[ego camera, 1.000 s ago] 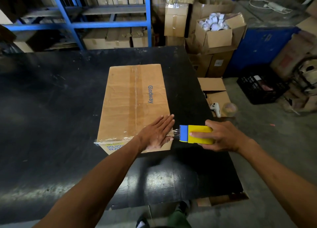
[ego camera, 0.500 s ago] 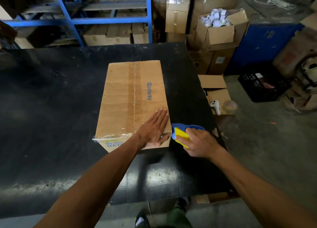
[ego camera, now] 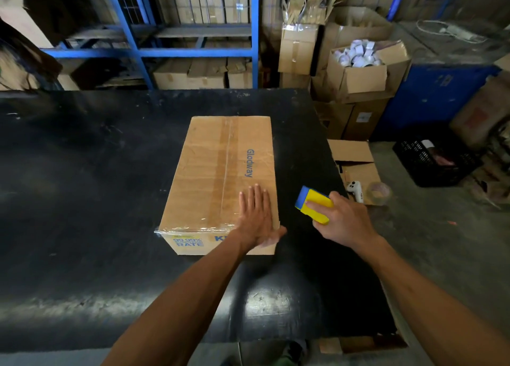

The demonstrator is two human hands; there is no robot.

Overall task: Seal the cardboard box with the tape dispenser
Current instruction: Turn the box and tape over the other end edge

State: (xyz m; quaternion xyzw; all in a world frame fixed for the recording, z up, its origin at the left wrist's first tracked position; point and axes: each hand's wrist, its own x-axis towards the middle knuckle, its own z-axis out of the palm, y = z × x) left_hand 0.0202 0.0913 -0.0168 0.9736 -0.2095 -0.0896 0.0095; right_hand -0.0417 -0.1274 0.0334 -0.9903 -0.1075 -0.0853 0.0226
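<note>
My right hand [ego camera: 342, 222], fingers wrapped tight around the tape dispenser [ego camera: 313, 204], has pulled it clear of the box [ego camera: 218, 172], which sits under my flat, open left hand [ego camera: 258, 216], so I judge this strip cut and laid.

The closed brown box [ego camera: 220, 178], clear tape along its top seam, lies flat; the yellow-and-blue dispenser [ego camera: 313, 204] sits tilted just right of it.
</note>
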